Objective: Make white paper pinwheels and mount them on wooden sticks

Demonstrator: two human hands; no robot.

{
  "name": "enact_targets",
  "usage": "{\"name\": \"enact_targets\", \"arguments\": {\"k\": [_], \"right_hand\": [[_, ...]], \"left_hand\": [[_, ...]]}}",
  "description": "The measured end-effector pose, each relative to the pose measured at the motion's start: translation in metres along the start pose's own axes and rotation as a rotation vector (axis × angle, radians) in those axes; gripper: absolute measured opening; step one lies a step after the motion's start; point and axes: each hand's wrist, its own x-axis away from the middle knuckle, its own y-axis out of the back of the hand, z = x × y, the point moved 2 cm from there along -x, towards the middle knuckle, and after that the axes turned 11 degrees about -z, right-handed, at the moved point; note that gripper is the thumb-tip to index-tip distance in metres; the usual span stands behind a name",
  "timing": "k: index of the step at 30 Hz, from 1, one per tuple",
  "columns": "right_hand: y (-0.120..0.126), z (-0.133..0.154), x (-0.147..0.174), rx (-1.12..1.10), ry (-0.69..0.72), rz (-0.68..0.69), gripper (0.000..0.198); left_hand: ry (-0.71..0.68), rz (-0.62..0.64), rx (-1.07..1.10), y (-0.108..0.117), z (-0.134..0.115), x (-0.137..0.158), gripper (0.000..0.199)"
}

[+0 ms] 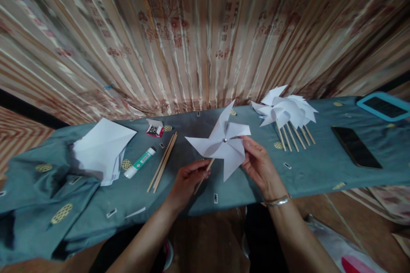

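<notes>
A white paper pinwheel (221, 147) with a shiny pin at its centre is held up above the cloth-covered table. My left hand (192, 179) pinches its thin wooden stick (209, 165) below the blades. At the pinwheel's right edge, my right hand (258, 160) has thumb and fingers closed on a paper blade. To the left of my hands lie several loose wooden sticks (163, 164), a green and white glue stick (140, 163) and a small red box of pins (155, 129).
A stack of white paper sheets (102, 145) lies on the left of the blue-green tablecloth (198, 204). Several finished pinwheels (290, 111) overlap at the back right. Farther right are a black phone (356, 147) and a blue-framed device (384, 106). A patterned curtain (198, 42) hangs behind the table.
</notes>
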Motion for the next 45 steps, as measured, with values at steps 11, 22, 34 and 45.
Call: {"name": "enact_targets", "arguments": {"k": [11, 22, 34, 45], "right_hand": [[-0.008, -0.013, 0.007, -0.047, -0.062, 0.061, 0.028], [-0.012, -0.026, 0.012, -0.065, -0.133, 0.103, 0.032], [-0.016, -0.040, 0.018, -0.066, -0.235, 0.074, 0.032], [0.011, -0.008, 0.009, 0.245, 0.036, -0.038, 0.035]], "left_hand": [[-0.016, -0.001, 0.019, -0.002, -0.001, -0.001, 0.033], [-0.055, 0.006, 0.011, -0.002, 0.002, -0.003, 0.025], [-0.126, 0.022, 0.045, -0.003, -0.001, -0.002, 0.014], [-0.028, -0.079, 0.083, 0.002, -0.006, -0.006, 0.030]]}}
